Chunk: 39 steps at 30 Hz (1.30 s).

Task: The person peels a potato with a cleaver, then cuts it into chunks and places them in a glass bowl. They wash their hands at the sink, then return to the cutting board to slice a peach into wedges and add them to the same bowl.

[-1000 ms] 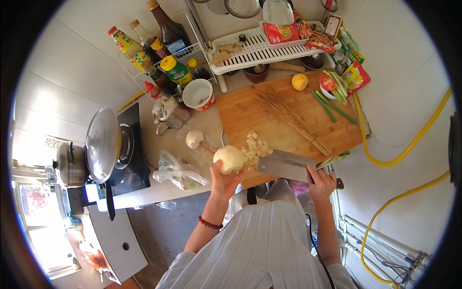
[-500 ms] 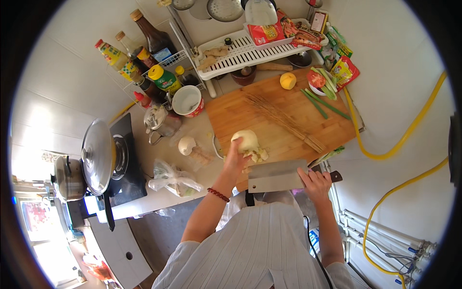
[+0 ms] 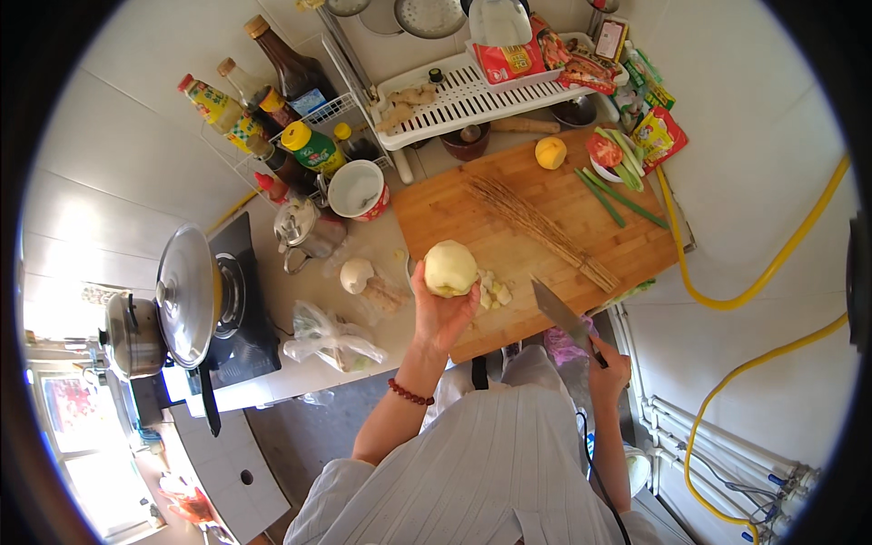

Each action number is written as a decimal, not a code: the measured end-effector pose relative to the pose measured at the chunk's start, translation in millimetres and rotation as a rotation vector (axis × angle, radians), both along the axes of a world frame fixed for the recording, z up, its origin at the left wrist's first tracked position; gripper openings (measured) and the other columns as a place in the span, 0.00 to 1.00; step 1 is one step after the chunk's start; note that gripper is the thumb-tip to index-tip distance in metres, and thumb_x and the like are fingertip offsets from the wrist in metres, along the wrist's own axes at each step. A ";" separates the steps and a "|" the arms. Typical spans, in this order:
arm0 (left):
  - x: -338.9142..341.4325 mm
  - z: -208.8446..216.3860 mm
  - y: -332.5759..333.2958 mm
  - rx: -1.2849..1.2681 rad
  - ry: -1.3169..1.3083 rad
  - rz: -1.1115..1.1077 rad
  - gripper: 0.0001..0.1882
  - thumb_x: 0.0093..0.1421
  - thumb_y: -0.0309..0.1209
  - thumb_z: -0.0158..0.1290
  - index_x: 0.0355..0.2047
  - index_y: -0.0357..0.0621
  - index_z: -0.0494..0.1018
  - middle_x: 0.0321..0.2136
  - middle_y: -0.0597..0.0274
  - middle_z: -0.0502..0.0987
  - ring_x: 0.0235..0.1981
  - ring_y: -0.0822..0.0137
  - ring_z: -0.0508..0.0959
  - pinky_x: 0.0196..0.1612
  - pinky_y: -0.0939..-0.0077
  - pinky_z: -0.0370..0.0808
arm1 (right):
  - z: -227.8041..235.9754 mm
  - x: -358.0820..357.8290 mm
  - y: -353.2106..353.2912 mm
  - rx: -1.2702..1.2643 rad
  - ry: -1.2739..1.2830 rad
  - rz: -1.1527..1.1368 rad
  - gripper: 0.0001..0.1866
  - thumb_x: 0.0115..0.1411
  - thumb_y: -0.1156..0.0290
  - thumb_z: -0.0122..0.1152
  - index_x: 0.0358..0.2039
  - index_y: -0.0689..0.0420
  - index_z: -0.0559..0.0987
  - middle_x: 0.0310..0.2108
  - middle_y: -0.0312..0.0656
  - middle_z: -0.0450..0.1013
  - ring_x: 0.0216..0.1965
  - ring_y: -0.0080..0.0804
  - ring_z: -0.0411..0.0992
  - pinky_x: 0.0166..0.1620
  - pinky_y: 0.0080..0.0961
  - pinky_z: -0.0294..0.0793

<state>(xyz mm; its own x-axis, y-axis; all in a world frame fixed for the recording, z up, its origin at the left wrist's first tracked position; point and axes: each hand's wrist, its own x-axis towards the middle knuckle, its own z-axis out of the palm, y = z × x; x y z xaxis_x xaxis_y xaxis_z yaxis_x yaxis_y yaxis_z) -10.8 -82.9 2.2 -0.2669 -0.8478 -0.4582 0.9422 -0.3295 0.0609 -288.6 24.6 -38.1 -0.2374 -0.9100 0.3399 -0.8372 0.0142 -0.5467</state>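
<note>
My left hand [image 3: 443, 322] is closed around a round, pale peeled vegetable [image 3: 450, 265], whose exact kind I cannot tell, and holds it up over the front left of the wooden cutting board [image 3: 429, 211]. Beside it on the board lie several small pale cut pieces [image 3: 494, 289]. My right hand [image 3: 610, 371] grips a cleaver [image 3: 558, 309] by its handle near the board's front right edge. The blade is seen nearly edge-on, pointing up and left toward the board, apart from the vegetable.
A bundle of dry brown stalks [image 3: 536, 225] crosses the board. Farther back are a yellow round piece [image 3: 550, 153], green onion lengths [image 3: 607, 202] and a cut tomato [image 3: 603, 150]. Left stand a white bowl [image 3: 357, 188], a kettle [image 3: 309, 229], a plastic bag [image 3: 329, 338] and a lidded pan [image 3: 186, 295].
My left hand has turned palm-up, lifting the vegetable off the board and rolling it over. My right hand has drawn the cleaver back and right and turned its blade edge-on.
</note>
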 end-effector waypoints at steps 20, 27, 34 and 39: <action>18.1 -36.0 -5.2 0.096 -0.324 0.023 0.25 0.55 0.54 0.48 0.47 0.53 0.65 0.46 0.63 0.68 0.46 0.67 0.68 0.48 0.69 0.69 | 28.8 5.7 -1.3 0.020 0.025 0.093 0.09 0.42 0.75 0.64 0.27 0.49 0.81 0.13 0.31 0.66 0.15 0.25 0.63 0.27 0.22 0.57; 1.0 -9.8 3.0 0.037 -0.320 0.011 0.28 0.55 0.54 0.47 0.49 0.49 0.64 0.46 0.60 0.68 0.48 0.63 0.69 0.49 0.69 0.71 | 8.4 21.9 -1.9 0.293 -0.819 -0.120 0.07 0.49 0.75 0.62 0.30 0.62 0.79 0.14 0.30 0.67 0.16 0.14 0.61 0.19 0.16 0.55; -1.0 18.6 9.3 -0.020 -0.072 -0.117 0.31 0.55 0.58 0.42 0.47 0.47 0.66 0.44 0.58 0.69 0.46 0.62 0.70 0.40 0.72 0.74 | 37.6 51.1 -21.1 0.344 -1.144 -0.028 0.14 0.50 0.76 0.62 0.35 0.70 0.74 0.13 0.32 0.65 0.13 0.15 0.58 0.17 0.14 0.54; -4.4 18.8 15.4 -0.053 0.048 -0.121 0.30 0.55 0.59 0.43 0.47 0.49 0.66 0.43 0.60 0.69 0.42 0.66 0.70 0.36 0.74 0.75 | 40.0 59.8 -28.4 0.316 -1.157 0.012 0.17 0.47 0.72 0.66 0.36 0.69 0.75 0.14 0.31 0.66 0.13 0.14 0.59 0.16 0.13 0.54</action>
